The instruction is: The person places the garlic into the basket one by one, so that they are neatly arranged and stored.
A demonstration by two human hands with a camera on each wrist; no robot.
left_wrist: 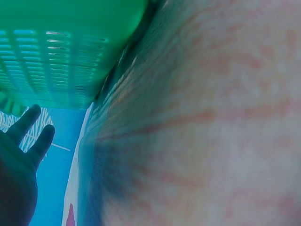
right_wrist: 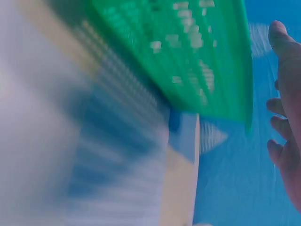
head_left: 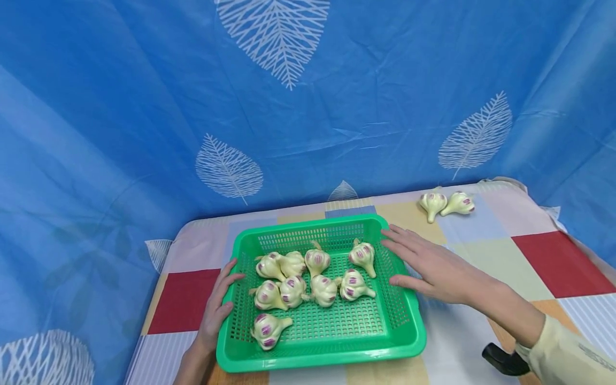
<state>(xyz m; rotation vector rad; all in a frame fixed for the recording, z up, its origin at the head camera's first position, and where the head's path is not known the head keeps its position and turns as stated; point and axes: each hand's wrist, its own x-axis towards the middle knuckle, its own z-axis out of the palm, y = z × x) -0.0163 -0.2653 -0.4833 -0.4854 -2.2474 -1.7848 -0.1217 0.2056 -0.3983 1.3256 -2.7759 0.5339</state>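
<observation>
A green plastic basket [head_left: 317, 361] holds several garlic bulbs [head_left: 268, 330], whitish with purple patches, mostly in its left and middle. My left hand [head_left: 214, 310] is at the basket's left side, fingers extended along the rim; whether they touch it is hard to tell. On the right side, my right hand [head_left: 433, 264] has its fingers straight and spread close to the rim. In the right wrist view a gap shows between that hand [right_wrist: 289, 103] and the basket [right_wrist: 188, 61]. The left wrist view shows the left hand's fingers [left_wrist: 40, 146] below the basket wall [left_wrist: 56, 70].
Two more garlic bulbs [head_left: 433, 203] lie on the patchwork tablecloth [head_left: 486, 256] at the back right. A black object [head_left: 504, 360] sits by the right sleeve. Behind the table hangs a blue curtain [head_left: 308, 139] with white leaf prints.
</observation>
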